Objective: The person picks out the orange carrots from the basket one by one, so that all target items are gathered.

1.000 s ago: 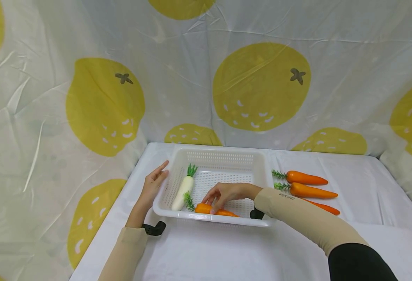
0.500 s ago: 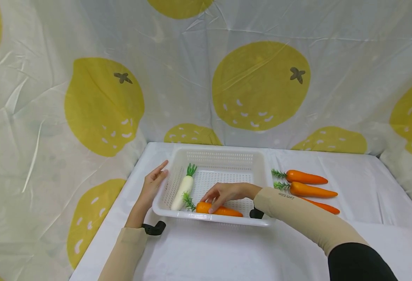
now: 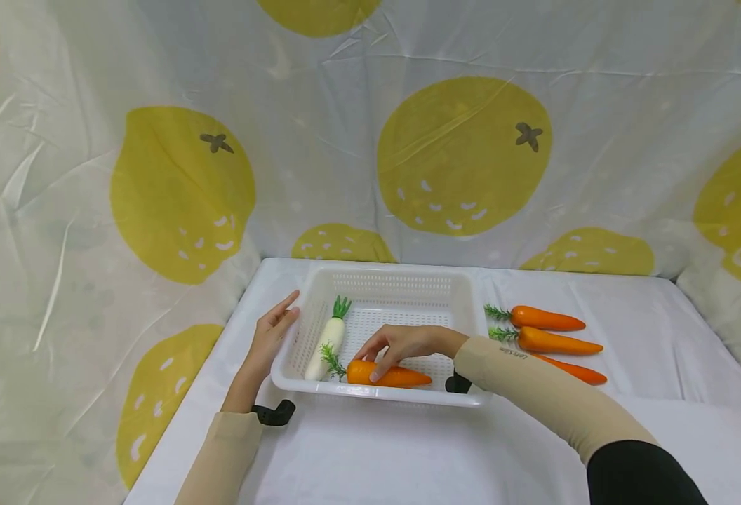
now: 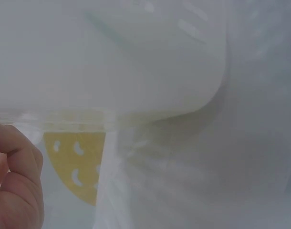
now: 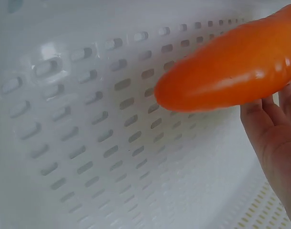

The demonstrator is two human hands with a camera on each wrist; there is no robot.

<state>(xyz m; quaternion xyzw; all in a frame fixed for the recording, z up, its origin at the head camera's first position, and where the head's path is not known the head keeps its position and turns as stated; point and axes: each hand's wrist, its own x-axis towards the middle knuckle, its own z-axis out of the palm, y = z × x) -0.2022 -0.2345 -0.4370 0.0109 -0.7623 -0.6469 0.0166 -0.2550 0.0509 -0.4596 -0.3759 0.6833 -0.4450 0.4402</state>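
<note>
In the head view, my right hand [image 3: 402, 345] reaches into the white basket [image 3: 379, 395]. Its thumb and fingers grip an orange carrot [image 3: 392, 376] with feathery green leaves, lying lengthwise close to the front wall. The right wrist view shows the tip of this carrot [image 5: 217, 76] above the slotted basket wall, the fingers [image 5: 260, 126] along its side. A white radish [image 3: 328, 345] with a green top rests at the basket's left. My left hand [image 3: 271, 338] holds the basket's left rim; in the left wrist view its bent fingers [image 4: 19, 157] are right at the rim.
Right of the basket, several carrots lie on the white cloth: a back carrot [image 3: 550, 318], a middle carrot [image 3: 560, 342] and a front carrot [image 3: 575, 369] partly behind the right sleeve. A lemon-print curtain [image 3: 320, 140] hangs behind and to the left.
The carrot in my right hand has turned a little and come slightly up, so more of it shows above the basket's front rim. My left hand stays at the left rim.
</note>
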